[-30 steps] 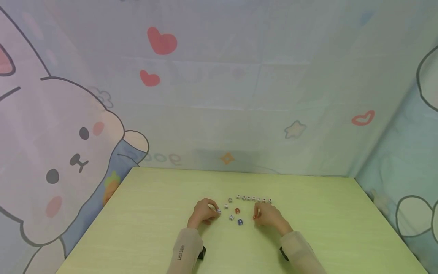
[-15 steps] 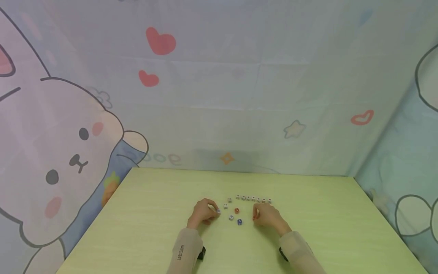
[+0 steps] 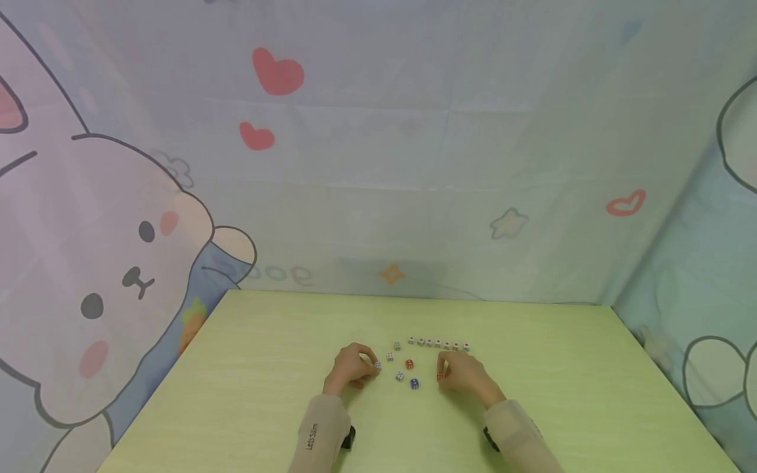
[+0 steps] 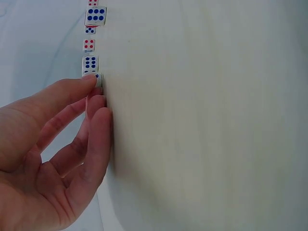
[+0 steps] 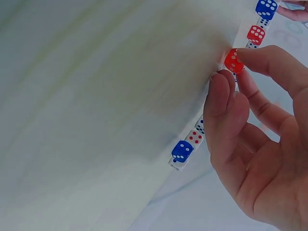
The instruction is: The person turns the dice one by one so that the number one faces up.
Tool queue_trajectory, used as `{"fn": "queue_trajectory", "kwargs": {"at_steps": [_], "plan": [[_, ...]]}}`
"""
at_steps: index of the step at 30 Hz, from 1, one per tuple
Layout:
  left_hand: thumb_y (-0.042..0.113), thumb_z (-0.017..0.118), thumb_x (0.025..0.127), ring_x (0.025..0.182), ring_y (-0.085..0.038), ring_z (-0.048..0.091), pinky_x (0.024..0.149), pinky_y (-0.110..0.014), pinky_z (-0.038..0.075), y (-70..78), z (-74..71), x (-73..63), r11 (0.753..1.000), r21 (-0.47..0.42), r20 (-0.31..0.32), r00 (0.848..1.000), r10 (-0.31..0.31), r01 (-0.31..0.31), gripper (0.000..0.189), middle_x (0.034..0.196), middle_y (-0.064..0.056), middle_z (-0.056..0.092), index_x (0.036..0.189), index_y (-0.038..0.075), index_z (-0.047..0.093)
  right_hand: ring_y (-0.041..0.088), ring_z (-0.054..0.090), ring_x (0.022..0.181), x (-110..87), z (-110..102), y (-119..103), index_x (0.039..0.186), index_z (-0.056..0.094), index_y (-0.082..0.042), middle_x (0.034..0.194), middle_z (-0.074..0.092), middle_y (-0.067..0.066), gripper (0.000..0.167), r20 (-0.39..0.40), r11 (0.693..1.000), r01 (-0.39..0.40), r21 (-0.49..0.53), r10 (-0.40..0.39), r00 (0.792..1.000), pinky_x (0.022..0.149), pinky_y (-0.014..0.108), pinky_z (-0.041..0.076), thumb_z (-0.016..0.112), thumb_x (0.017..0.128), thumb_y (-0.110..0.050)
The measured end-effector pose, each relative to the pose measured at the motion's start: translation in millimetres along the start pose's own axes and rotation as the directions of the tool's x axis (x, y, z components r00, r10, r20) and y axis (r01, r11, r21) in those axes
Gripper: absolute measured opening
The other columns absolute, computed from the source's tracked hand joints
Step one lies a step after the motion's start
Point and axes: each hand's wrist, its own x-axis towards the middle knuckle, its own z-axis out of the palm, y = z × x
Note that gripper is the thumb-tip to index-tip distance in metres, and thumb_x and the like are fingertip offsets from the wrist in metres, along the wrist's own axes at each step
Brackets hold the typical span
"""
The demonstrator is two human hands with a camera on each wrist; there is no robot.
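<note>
My left hand [image 3: 355, 363] pinches a white die [image 4: 98, 79] with blue pips between thumb and fingers, low over the tabletop. To the right, my right hand [image 3: 464, 369] holds a red die [image 5: 234, 61] with white pips at its fingertips. Between the hands lie a red die [image 3: 410, 364], a blue die [image 3: 414, 383] and a few white dice, one [image 3: 399, 376] beside the blue. Behind my right hand runs a row of white dice [image 3: 438, 343]. The right wrist view also shows a blue die [image 5: 182, 151] near the little-finger side of my right hand.
The dice and hands are on a pale yellow-green table [image 3: 266, 328]. A printed cloth [image 3: 378, 164] with a cartoon rabbit, hearts and stars hangs behind its far edge. Another white die [image 3: 397, 345] lies just left of the row.
The red die in my right hand shows slightly more of its pipped face than a second ago. Both hands and the loose dice stay in place.
</note>
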Motion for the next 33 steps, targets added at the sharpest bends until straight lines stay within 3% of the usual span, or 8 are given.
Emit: {"fn": "queue_trajectory", "kwargs": {"at_steps": [33], "plan": [[0.011, 0.072, 0.072, 0.052, -0.013, 0.057, 0.045, -0.027, 0.051, 2.1, -1.6, -1.2, 1.000, -0.003, 0.011, 1.000, -0.009, 0.009, 0.014, 0.065, -0.006, 0.065, 0.084, 0.006, 0.067, 0.010, 0.047, 0.048, 5.5, -2.5, 8.2, 0.082, 0.061, -0.009, 0.067, 0.056, -0.001, 0.006, 0.097, 0.994, 0.015, 0.111, -0.026, 0.995, 0.042, 0.023, 0.039, 0.061, 0.083, -0.015]]}}
